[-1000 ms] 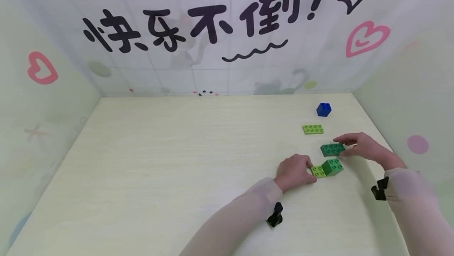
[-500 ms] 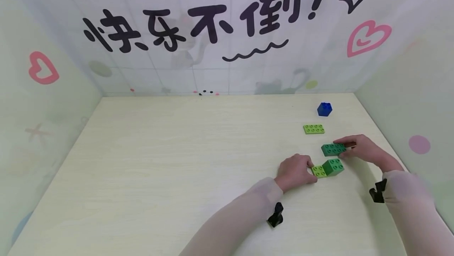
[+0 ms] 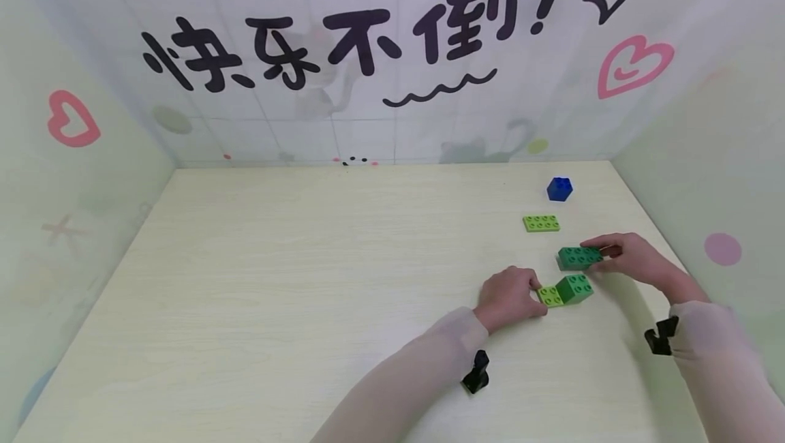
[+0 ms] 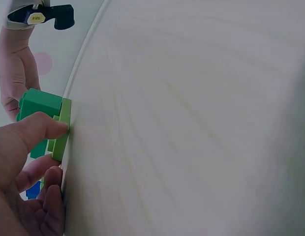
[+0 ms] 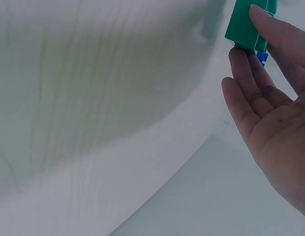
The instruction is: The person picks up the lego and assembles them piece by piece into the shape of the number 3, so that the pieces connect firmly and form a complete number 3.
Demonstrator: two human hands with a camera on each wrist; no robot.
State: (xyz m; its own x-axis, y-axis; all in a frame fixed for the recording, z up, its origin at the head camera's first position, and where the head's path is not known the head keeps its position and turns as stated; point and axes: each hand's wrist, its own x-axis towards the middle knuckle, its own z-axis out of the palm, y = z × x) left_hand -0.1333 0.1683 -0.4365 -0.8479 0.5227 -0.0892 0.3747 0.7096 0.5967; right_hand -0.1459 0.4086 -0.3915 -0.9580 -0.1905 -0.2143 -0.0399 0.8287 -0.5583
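Fingers (image 5: 243, 69) around oblong studded brick (image 3: 575, 259)

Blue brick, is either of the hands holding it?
No, the blue brick sits apart at the back, while the left hand pinches a lime brick and the right hand a dark green brick.

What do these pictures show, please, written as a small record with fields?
Left grip: pinches the near plate, lime
On near plate: light green block, at its right part
Right grip: pinches the dark green block at its right end
Far plate: lime, flat on the table, untouched
Blue block: farthest back, untouched
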